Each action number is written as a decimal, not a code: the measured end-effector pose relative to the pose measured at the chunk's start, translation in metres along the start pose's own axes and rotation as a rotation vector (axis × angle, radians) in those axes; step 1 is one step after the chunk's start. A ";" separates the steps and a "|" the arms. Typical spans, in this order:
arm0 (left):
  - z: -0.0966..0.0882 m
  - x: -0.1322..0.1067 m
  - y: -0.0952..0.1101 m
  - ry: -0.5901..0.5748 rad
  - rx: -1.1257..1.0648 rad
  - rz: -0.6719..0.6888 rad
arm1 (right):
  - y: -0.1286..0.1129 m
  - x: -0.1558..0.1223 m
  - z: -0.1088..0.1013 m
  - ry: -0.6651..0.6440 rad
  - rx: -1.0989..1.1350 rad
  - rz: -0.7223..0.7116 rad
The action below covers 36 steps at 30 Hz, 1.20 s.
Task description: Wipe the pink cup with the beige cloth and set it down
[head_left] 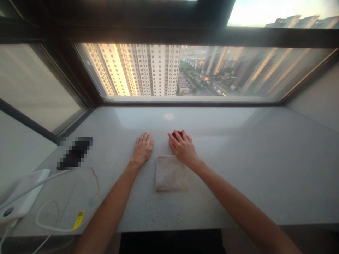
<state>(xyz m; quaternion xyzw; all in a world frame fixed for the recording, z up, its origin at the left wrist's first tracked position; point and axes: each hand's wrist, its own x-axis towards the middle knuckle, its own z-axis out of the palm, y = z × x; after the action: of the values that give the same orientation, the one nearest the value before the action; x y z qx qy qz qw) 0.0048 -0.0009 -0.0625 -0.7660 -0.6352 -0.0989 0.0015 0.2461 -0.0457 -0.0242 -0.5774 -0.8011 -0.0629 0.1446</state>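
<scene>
My left hand (143, 147) lies flat on the pale speckled windowsill (225, 183), palm down and holding nothing. To its right, my right hand (182, 145) covers a small dark red object (178, 134), with its fingers spread over and around it. Only bits of that red thing show between the fingers, so its kind is hidden. A folded beige cloth (171, 173) rests flat on the sill just below my right hand, its upper right corner close to the wrist.
At the left lie a white power strip or box (29, 194), white cables (53, 229) with a yellow tag (78, 221), and a blurred-out dark object (75, 154). A dark-framed window (185, 104) borders the sill at the back, with tall buildings outside.
</scene>
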 end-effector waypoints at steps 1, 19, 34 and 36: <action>0.001 0.000 0.000 -0.001 -0.002 0.000 | 0.022 0.001 0.000 -0.005 -0.023 0.035; 0.000 0.001 0.009 0.018 0.006 -0.031 | 0.148 -0.048 -0.029 0.174 -0.211 0.185; 0.002 0.000 0.003 0.020 -0.007 -0.010 | 0.161 -0.171 0.003 -0.113 -0.056 0.267; 0.002 0.000 0.004 0.017 -0.007 -0.010 | 0.221 -0.195 0.000 -0.054 -0.144 0.443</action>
<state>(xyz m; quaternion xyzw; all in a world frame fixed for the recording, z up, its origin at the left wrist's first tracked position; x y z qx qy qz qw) 0.0084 -0.0018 -0.0640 -0.7619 -0.6387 -0.1077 0.0039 0.5115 -0.1506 -0.0977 -0.7494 -0.6518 -0.0715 0.0918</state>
